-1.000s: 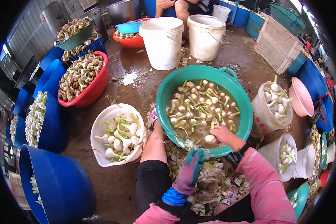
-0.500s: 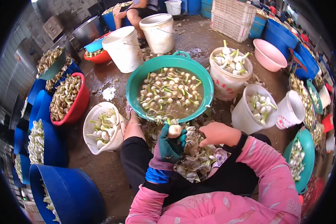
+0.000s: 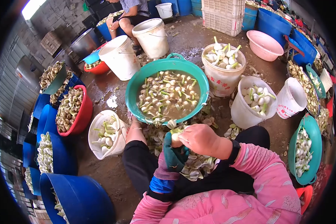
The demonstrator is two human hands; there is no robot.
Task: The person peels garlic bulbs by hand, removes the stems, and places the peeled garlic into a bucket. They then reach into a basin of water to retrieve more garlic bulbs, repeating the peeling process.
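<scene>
My left hand (image 3: 174, 155), in a dark green glove, holds a garlic bulb (image 3: 176, 139) with its stem end pointing away from me. My bare right hand (image 3: 201, 139) is closed at the bulb's right side, its fingertips touching it. Just beyond my hands stands a green basin (image 3: 204, 89) of murky water with many bulbs floating in it. Loose garlic skins (image 3: 198, 167) are heaped below my hands, between my legs.
White buckets of garlic stand at the left (image 3: 94, 146) and right (image 3: 238, 112), with another bucket (image 3: 227, 80) behind. Blue tubs (image 3: 78, 194) and a red basin (image 3: 86, 112) line the left. A person (image 3: 132, 11) sits at the back.
My right hand has moved left onto the bulb, from which it was apart before. The bulb now has skin standing out at its far end. The whole view has shifted slightly.
</scene>
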